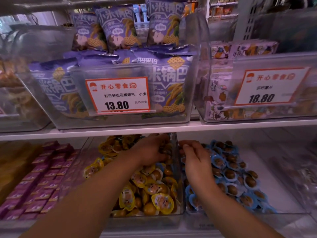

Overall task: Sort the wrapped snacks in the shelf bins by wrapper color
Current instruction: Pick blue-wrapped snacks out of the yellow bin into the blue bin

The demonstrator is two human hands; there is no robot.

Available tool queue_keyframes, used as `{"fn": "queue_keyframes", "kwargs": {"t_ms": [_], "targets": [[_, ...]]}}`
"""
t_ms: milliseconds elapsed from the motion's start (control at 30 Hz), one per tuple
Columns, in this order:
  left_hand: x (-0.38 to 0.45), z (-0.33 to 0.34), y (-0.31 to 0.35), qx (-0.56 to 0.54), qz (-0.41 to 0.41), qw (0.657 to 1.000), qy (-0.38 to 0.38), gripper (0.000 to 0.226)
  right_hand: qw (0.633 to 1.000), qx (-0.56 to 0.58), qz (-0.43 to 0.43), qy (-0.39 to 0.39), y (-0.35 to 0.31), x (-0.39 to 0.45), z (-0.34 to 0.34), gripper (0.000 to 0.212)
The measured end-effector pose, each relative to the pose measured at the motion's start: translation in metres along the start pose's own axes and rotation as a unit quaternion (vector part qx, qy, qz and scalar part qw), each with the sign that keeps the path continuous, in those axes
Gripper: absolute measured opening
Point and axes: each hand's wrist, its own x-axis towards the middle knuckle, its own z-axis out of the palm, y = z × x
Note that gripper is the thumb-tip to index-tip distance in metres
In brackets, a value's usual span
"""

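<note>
Yellow-wrapped snacks (154,191) fill the clear bin (178,169) at lower center of frame; blue-wrapped snacks (229,176) fill the next clear bin (291,212) to its right. Packs are small, rounded, each w/ a brown ball showing through; they lie heaped at all angles, so no common long axis. A few blue-edged packs (160,166) sit among the yellow ones just below the left hand.

The two bins stand side by side, walls touching or nearly so, w/ the divider running up frame center-right between the hands. White shelf edge (171,128) crosses just above both hands, so headroom at the back of the bins is tight; front half of each bin is open from above. Right bin has bare floor on its right side.

Left hand (151,150) reaches deep into the back of the yellow bin, fingers curled down into the pile and touching packs near the right wall; can't tell if it has actually got hold of one. Right hand (195,157) is in the blue bin by the divider, fingers bent, tips together at upper left of the hand as if pinching; whatever is between them is too small and blurred to tell.

Lower left: rows of pink boxes (42,182). Upper center: purple snack bags (118,28) in a bin w/ a 13.80 price tag (118,95); upper right an 18.80 price tag (267,86).
</note>
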Motion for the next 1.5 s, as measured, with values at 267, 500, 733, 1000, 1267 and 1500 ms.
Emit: {"fn": "queue_keyframes", "kwargs": {"t_ms": [267, 500, 733, 1000, 1267, 1500], "targets": [[-0.031, -0.016, -0.011, -0.121, -0.037, 0.989, 0.082, 0.033, 1.0, -0.003, 0.002, -0.011, -0.002, -0.001, -0.002, 0.021], [-0.095, -0.041, -0.006, -0.278, -0.113, 0.918, 0.259, 0.02, 0.999, -0.001, -0.038, 0.008, -0.011, -0.004, -0.006, 0.022], [-0.155, -0.024, 0.01, -0.794, -0.137, 0.55, 0.217, 0.042, 0.925, -0.217, -0.29, -0.117, -0.047, -0.024, -0.009, 0.023], [-0.165, -0.017, -0.007, -0.64, -0.131, 0.706, 0.274, 0.042, 0.7, -0.571, -0.319, -0.288, -0.056, -0.016, 0.035, 0.049], [-0.16, -0.007, -0.026, -0.128, -0.076, 0.931, 0.333, 0.042, 0.73, -0.54, -0.211, -0.363, -0.043, 0.0, 0.073, 0.031], [-0.16, -0.012, -0.03, -0.168, -0.047, 0.915, 0.364, 0.037, 0.801, -0.478, -0.289, -0.213, -0.052, 0.002, 0.066, 0.016]]}}
